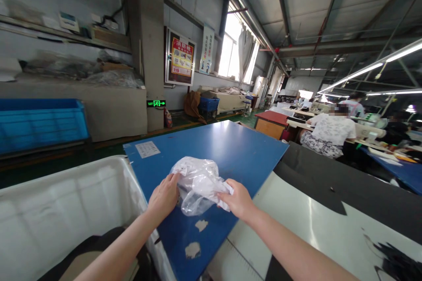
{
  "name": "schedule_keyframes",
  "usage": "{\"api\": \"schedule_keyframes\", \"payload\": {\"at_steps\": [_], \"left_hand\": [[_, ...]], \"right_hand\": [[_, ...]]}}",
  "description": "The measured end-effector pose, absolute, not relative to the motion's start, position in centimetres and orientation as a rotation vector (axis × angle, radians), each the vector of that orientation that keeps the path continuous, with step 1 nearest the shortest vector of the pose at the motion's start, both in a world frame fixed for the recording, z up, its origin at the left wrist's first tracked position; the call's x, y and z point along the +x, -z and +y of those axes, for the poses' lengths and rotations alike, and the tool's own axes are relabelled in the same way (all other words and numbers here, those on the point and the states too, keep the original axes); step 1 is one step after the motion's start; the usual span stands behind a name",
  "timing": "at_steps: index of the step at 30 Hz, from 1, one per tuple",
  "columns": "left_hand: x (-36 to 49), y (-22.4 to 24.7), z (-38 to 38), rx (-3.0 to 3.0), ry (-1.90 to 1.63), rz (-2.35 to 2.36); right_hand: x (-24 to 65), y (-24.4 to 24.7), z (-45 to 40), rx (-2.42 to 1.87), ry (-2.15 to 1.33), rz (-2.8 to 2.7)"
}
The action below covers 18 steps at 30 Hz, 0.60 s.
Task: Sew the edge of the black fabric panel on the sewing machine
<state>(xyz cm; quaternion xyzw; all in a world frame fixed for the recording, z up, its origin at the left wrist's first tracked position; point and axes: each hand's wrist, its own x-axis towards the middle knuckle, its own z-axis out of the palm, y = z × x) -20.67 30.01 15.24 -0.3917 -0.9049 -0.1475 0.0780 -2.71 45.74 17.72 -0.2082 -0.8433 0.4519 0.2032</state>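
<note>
A crumpled clear plastic bag [198, 182] with white material in it is held above the blue tabletop [244, 145]. My left hand [165, 197] grips its left side, fingers curled into the plastic. On the right side, my right hand [237, 198] pinches a bunched white part between thumb and fingers. The fingertips of my left hand are partly hidden behind the bag. A printed paper sheet [147, 149] is stuck to the table's far left corner. Two pale worn patches mark the blue surface below the bag.
A white bin [108, 169] holding dark pieces stands at the left, close to my left forearm. To the right lies a pale green surface [296, 210] with black material [316, 175]. Beyond it, a person [332, 129] sits at a sewing table.
</note>
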Motion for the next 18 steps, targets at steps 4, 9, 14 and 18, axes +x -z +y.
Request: {"api": "schedule_keyframes", "payload": {"at_steps": [4, 9, 14, 18], "left_hand": [[-21.4, -15.7, 30.9, -1.147, 0.387, -2.752], [-22.0, -16.1, 32.7, -1.08, 0.374, -2.789], [-22.4, -16.5, 35.1, -1.029, 0.438, -2.787], [-22.9, -17.3, 36.3, -0.973, 0.503, -2.792]], "right_hand": [[-1.1, -18.3, 46.2, -0.509, -1.352, -2.294], [2.8, -19.7, 46.2, -0.512, -1.545, -2.185], [8.0, -21.1, 45.5, -0.545, -1.609, -2.123], [13.5, -21.9, 45.1, -0.661, -1.575, -2.07]]}}
